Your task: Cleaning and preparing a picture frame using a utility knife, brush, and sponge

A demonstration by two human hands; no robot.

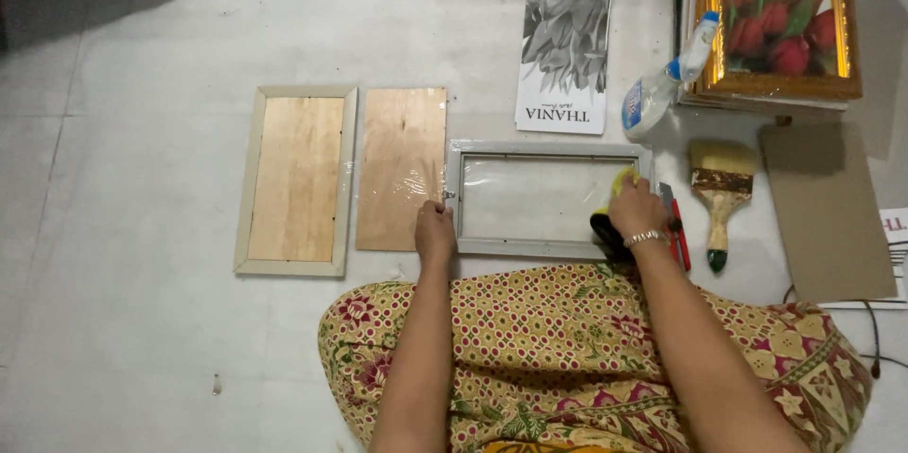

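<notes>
A grey picture frame (549, 148) with a clear glass pane lies on the floor just beyond my patterned lap. My left hand (435, 231) presses on the frame's left edge near its lower corner. My right hand (636, 210), wearing a bracelet, grips a yellow cloth (623, 179) against the glass at the frame's right end. A dark object shows under that hand; I cannot tell what it is.
Left of the frame lie a plywood backing board (402, 167) and a pale wooden frame (297, 181). A black-and-white print (565, 56), a spray bottle (659, 84), a paintbrush (721, 193), a red cutter (678, 235), brown cardboard (828, 212) and a gold-framed tulip picture (777, 18) lie right.
</notes>
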